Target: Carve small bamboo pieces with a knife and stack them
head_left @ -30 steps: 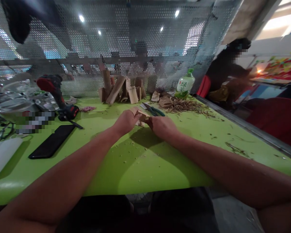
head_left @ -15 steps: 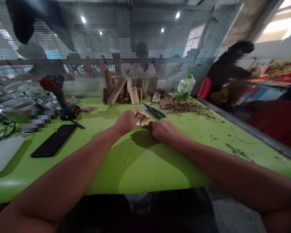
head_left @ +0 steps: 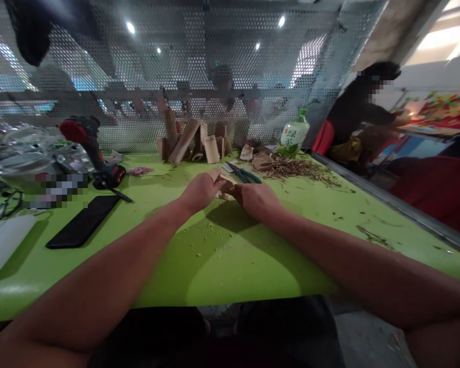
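My left hand (head_left: 202,190) and my right hand (head_left: 256,200) meet near the middle of the green table (head_left: 230,266). Between them both grip a small tan piece of bamboo or wood (head_left: 224,179), and their fingers hide much of it. Just beyond the hands lie green-handled pliers (head_left: 245,174), close to the piece but not touching my fingers. Light crumbs of shavings are scattered on the table in front of my wrists.
Several upright bamboo pieces (head_left: 191,143) stand at the table's back edge against a perforated metal screen (head_left: 199,51). To the right are a heap of shavings (head_left: 297,168) and a green-labelled bottle (head_left: 294,134). A cordless drill (head_left: 92,148) and black phone (head_left: 82,222) lie left; a person (head_left: 356,110) works beyond the metal table edge.
My two hands have closed in around the small piece, covering more of it than half a second ago. The view has shifted only slightly, and the objects on the table stay in place.
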A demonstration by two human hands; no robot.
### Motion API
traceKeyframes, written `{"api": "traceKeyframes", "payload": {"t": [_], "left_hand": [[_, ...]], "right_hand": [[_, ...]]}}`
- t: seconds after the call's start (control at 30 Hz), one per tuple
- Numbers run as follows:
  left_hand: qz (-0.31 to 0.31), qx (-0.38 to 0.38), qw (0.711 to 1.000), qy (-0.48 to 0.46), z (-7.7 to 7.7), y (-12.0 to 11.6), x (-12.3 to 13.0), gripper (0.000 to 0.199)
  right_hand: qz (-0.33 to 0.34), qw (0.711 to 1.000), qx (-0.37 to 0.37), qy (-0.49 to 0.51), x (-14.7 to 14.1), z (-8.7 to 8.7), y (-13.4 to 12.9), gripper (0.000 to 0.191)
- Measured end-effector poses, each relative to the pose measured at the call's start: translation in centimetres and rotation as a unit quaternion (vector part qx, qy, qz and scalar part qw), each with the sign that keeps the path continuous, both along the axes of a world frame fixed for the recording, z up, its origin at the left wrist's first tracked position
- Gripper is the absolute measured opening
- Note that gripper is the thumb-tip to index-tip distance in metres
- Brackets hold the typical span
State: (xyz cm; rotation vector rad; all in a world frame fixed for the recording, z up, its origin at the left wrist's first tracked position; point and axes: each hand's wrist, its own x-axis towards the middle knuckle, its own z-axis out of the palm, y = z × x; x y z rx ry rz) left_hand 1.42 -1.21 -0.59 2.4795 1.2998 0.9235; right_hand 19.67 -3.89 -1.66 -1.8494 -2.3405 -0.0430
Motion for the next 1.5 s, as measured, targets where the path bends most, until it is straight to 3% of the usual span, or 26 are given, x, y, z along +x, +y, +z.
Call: {"api": "traceKeyframes", "payload": {"t": [0.2,0.33,0.43,0.67,1.23,1.5], "left_hand": [[-0.006,-0.005,1.000,0.009,0.1,-0.2,0.0,0.020],[0.005,-0.019,1.000,-0.005,0.1,0.0,-0.1,0.022],[0.008,-0.016,1.000,-0.005,0.0,0.2,-0.2,0.023],[-0.005,0.006,1.000,0.005,0.0,0.1,0.1,0.020],[0.007,0.005,1.000,0.011,0.2,-0.4,0.0,0.018],[0.011,0.014,1.000,0.011,-0.1,0.0,-0.1,0.020]], "right_hand": [[0.011,0.999,-0.003,-0.031,0.1,-0.6,0.3,0.054],[0.058,0.993,-0.030,-0.097,-0.3,-0.7,-0.4,0.052],[0.047,0.996,-0.039,-0.068,-0.3,-0.4,-1.0,0.055],[-0.005,0.998,0.055,0.003,0.2,0.0,-0.6,0.053],[0.014,1.000,-0.010,-0.013,0.3,-0.2,0.9,0.054],[0.002,0.996,-0.086,0.040,0.1,0.0,-0.6,0.053]]}}
